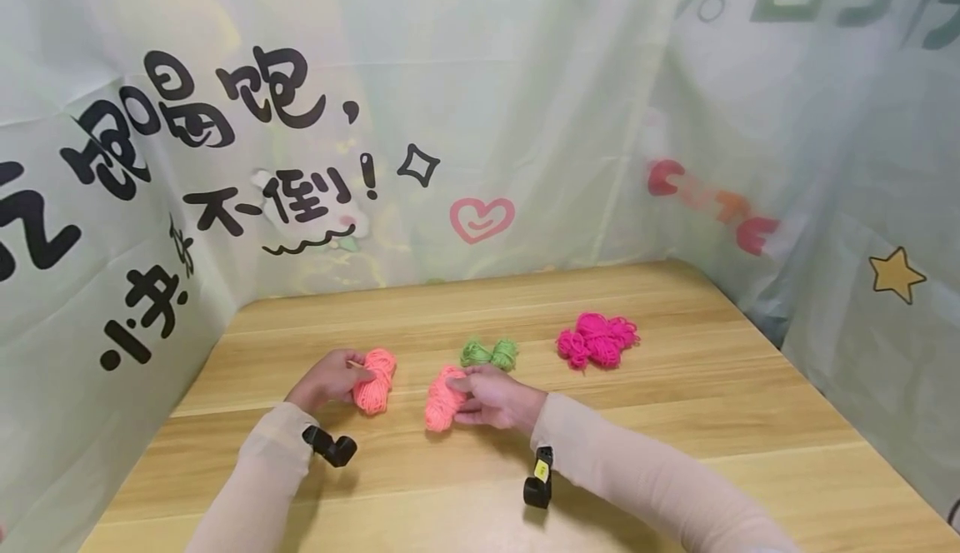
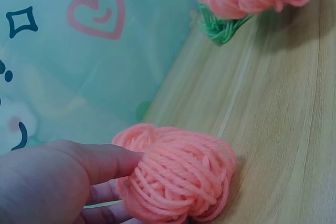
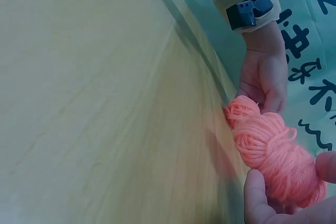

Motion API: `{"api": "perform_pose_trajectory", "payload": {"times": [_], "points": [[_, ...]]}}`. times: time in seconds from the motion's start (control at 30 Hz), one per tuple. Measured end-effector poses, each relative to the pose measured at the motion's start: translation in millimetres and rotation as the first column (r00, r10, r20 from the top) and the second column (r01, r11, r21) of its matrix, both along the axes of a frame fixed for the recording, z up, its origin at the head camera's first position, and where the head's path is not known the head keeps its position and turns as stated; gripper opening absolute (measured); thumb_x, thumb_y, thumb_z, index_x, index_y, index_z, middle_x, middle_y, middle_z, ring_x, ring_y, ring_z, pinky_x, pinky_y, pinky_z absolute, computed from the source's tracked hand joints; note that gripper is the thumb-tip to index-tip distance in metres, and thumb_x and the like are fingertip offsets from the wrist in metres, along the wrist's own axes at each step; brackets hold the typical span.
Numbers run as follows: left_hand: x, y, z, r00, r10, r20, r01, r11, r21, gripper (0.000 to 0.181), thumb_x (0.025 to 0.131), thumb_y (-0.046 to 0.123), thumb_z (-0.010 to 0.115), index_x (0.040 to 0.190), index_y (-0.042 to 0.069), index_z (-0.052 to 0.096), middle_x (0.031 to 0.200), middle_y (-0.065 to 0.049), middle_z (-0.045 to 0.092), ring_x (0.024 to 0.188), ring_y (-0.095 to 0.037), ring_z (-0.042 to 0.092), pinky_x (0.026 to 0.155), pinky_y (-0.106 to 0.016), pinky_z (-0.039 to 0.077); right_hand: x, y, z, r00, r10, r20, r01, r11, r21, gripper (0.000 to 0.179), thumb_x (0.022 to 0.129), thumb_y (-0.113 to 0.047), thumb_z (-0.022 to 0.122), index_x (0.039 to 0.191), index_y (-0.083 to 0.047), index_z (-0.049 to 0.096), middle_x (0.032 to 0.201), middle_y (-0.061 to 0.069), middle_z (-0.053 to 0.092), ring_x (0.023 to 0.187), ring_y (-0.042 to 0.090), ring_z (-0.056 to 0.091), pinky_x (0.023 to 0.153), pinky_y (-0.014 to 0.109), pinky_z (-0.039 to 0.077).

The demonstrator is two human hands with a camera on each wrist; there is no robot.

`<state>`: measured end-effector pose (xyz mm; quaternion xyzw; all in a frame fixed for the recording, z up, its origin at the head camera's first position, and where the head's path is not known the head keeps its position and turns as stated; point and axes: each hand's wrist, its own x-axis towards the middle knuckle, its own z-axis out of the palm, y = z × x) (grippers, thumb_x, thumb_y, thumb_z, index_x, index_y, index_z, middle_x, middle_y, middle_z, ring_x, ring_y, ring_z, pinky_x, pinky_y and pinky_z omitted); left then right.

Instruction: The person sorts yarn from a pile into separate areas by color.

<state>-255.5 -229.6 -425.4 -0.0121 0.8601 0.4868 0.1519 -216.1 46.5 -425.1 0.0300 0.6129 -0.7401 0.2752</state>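
Note:
On the left, my left hand (image 1: 327, 380) pinches a coral-pink bundle of yarn (image 1: 378, 382) between thumb and fingers. The left wrist view shows the thumb on top of that bundle (image 2: 181, 177). My right hand (image 1: 498, 399) holds a second coral-pink yarn bundle (image 1: 444, 403) by its right side, a short way from the first. In the right wrist view, thumb and fingers sit at either side of this bundle (image 3: 281, 166). Just behind the right hand lies a green yarn bundle (image 1: 489, 354), tied in at its middle and partly hidden.
A magenta heap of yarn (image 1: 597, 341) lies farther right on the wooden table (image 1: 675, 420). Printed cloth (image 1: 525, 137) hangs along the back and both sides. A small black camera (image 1: 330, 445) is strapped to the left wrist, another (image 1: 538, 478) to the right.

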Motion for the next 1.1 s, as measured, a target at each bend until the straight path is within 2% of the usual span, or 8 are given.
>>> {"api": "perform_pose_trajectory", "payload": {"times": [0.37,0.6,0.83,1.1], "points": [[-1.1,3.1,0.1,1.0,0.002,0.003,-0.002,1.0,-0.024,0.036,0.093,0.009,0.063,0.119,-0.01,0.048,0.093,-0.016,0.055,0.075,-0.019,0.057,0.064,-0.033,0.053,-11.4,-5,-5.7,1.0,-0.008,0.007,0.008,1.0,-0.026,0.035,0.094,-0.003,0.059,0.125,0.004,0.044,0.102,0.016,0.057,0.092,0.029,0.06,0.086,0.044,0.052],[-2.2,0.0,-4.5,1.0,0.006,0.015,-0.006,1.0,0.011,0.033,0.093,0.007,0.061,0.119,-0.009,0.048,0.093,-0.016,0.057,0.073,-0.02,0.06,0.063,-0.034,0.054,-18.6,-12,-7.3,1.0,-0.022,0.009,0.022,0.999,-0.042,0.041,0.092,0.0,0.061,0.129,0.004,0.044,0.101,0.017,0.058,0.092,0.029,0.061,0.085,0.043,0.053],[-1.7,-1.5,-5.1,1.0,-0.002,0.011,0.002,1.0,0.01,0.034,0.093,0.007,0.061,0.119,-0.01,0.047,0.094,-0.017,0.057,0.074,-0.02,0.06,0.063,-0.035,0.055,-25.1,-20,-6.0,1.0,-0.027,0.017,0.027,0.999,-0.046,0.05,0.091,0.002,0.061,0.135,0.005,0.038,0.105,0.018,0.057,0.093,0.03,0.061,0.087,0.044,0.052],[-0.3,-0.4,-4.5,1.0,0.002,0.004,-0.002,1.0,0.002,0.032,0.093,0.007,0.062,0.118,-0.009,0.049,0.092,-0.016,0.057,0.073,-0.019,0.059,0.062,-0.034,0.054,-31.3,-28,-9.2,1.0,-0.018,0.013,0.018,0.999,-0.034,0.044,0.089,0.005,0.063,0.128,0.003,0.042,0.103,0.017,0.057,0.086,0.026,0.061,0.083,0.041,0.054]]}}
